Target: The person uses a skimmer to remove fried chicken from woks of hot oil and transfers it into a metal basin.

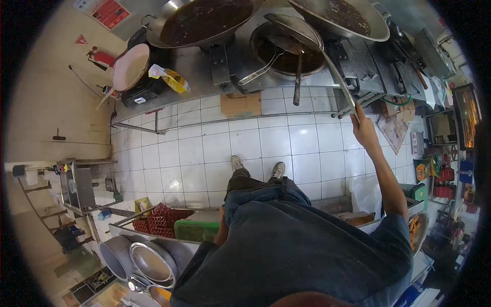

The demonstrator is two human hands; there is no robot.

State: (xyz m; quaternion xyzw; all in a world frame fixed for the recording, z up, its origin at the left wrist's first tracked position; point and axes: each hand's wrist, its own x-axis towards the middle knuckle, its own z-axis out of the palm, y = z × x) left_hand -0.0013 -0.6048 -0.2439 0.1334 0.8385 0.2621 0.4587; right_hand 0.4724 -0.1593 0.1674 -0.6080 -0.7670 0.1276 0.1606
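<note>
My right hand point(364, 128) is closed around the end of a long-handled skimmer point(337, 77). The skimmer's wide round head hangs over the rim of a metal pot point(319, 69) of dark liquid. Two more utensils rest in that pot: a ladle-like tool with a pale handle point(255, 75) and one with a dark handle point(297, 87). Low by my hip is my left hand point(222, 225), mostly hidden by my clothing, so its fingers cannot be made out.
Two large woks point(240, 37) point(378, 31) of dark liquid stand on the steel counter point(204, 84). A pink-lined pan point(123, 69) and a yellow packet point(175, 80) are at its left. Behind me are metal pots point(115, 256) and a green-lidded box point(197, 231). Cardboard point(240, 106) lies under the counter.
</note>
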